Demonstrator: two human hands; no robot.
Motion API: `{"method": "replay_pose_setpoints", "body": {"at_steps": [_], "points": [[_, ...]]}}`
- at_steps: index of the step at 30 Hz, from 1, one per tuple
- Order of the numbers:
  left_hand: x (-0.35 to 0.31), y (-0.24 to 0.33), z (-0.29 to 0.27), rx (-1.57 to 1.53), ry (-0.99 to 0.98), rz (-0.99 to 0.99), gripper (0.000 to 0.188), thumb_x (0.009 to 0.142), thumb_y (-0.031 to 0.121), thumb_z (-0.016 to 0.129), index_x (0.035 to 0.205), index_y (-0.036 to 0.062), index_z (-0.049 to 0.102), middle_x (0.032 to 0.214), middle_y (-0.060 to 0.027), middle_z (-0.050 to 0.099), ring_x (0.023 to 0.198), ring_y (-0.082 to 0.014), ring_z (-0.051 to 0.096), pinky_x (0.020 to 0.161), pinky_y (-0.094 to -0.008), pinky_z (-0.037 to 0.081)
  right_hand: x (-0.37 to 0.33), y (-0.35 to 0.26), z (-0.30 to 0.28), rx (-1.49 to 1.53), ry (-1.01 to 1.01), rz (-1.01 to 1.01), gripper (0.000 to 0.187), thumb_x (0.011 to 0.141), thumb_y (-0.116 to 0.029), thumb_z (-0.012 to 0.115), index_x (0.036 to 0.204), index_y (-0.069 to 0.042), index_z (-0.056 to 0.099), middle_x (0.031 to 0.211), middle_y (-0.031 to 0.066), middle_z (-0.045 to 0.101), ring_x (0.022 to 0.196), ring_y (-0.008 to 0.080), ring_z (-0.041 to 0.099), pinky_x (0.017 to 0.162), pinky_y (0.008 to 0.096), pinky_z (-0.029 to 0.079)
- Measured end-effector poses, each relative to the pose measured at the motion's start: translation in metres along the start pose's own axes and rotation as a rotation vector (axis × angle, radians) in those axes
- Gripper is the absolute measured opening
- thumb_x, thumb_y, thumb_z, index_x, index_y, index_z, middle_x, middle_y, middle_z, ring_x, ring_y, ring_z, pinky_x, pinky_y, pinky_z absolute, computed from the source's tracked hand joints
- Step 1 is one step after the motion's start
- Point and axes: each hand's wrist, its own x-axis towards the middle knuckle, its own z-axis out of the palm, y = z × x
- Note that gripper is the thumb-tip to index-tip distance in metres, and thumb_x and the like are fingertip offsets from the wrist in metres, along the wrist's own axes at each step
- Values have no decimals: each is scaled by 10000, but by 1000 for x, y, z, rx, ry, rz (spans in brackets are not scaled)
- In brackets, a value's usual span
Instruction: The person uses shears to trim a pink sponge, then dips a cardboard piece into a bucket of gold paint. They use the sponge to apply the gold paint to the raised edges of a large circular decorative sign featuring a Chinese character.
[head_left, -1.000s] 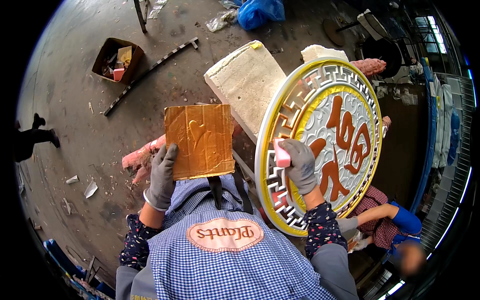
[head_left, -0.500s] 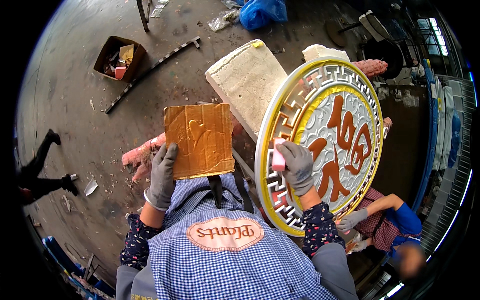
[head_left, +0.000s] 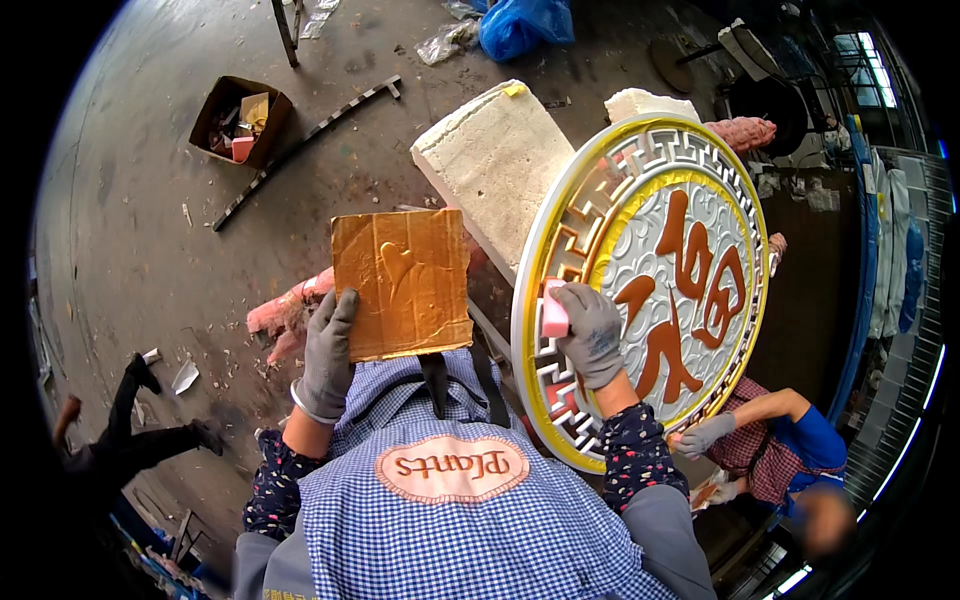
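My left hand [head_left: 327, 345], in a grey glove, grips the left edge of a square cardboard piece [head_left: 400, 325] coated with glossy golden-orange paint. A thicker smear of paint lies near the cardboard's middle. My gloved right hand [head_left: 592, 338] is closed on a pink sponge block [head_left: 554, 309], held at the left part of a large round decorative panel [head_left: 618, 390]. The panel stands tilted, with a white openwork key-pattern border, yellow rings and raised brown characters over grey-white scrolls. Some of the border beside and above the sponge is golden-orange. My fingertips behind the cardboard are hidden.
A thick white foam slab [head_left: 495, 165] is behind the panel. Pink wrapped supports [head_left: 290, 312] lie low. A co-worker's gloved hand [head_left: 706, 436] is at the panel's lower right edge. A scrap box [head_left: 240, 122] and a long bar [head_left: 305, 150] are on the littered floor.
My right hand and the sponge have shifted slightly left along the border. At the far left, a passing person's legs have moved lower and further into view. My left hand still holds the cardboard.
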Motion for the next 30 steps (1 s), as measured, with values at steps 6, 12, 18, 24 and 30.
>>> {"method": "replay_pose_setpoints", "body": {"at_steps": [6,12,18,24,30], "points": [[3,-5,-3,-15,-3,30,415,1110,330,540,1326,-9,646,1136,-18,696,1028,-83,614,907,-252,502,8,9,-27,224,-4,189,432,750,-156,814,1155,-97,679,1055,121,691,959,345,693,819,446,548],[4,-1,0,-9,-6,21,404,1117,307,520,1328,-16,642,1140,-20,697,1015,-91,622,899,-256,510,42,25,-18,252,-162,262,385,831,-240,784,1167,-86,677,1054,170,717,946,387,710,824,457,569],[6,-7,-8,-79,21,-12,404,1115,309,527,1326,-17,640,1145,-25,688,1022,-92,614,906,-255,505,71,36,-24,113,-445,321,343,829,-289,731,1090,-70,686,1000,189,732,940,402,714,813,486,568],[6,-9,-15,-31,43,16,405,1112,312,533,1325,-16,638,1154,-22,683,1029,-94,611,914,-256,501,75,31,-27,224,-396,342,344,806,-252,754,1082,-56,693,970,186,740,905,382,721,789,451,562],[5,3,-11,-54,53,5,408,1112,316,533,1328,-13,638,1175,-28,688,1041,-94,611,915,-255,500,76,41,-29,164,-446,354,338,797,-253,741,1073,-66,693,983,197,735,942,403,709,832,476,559]]}}
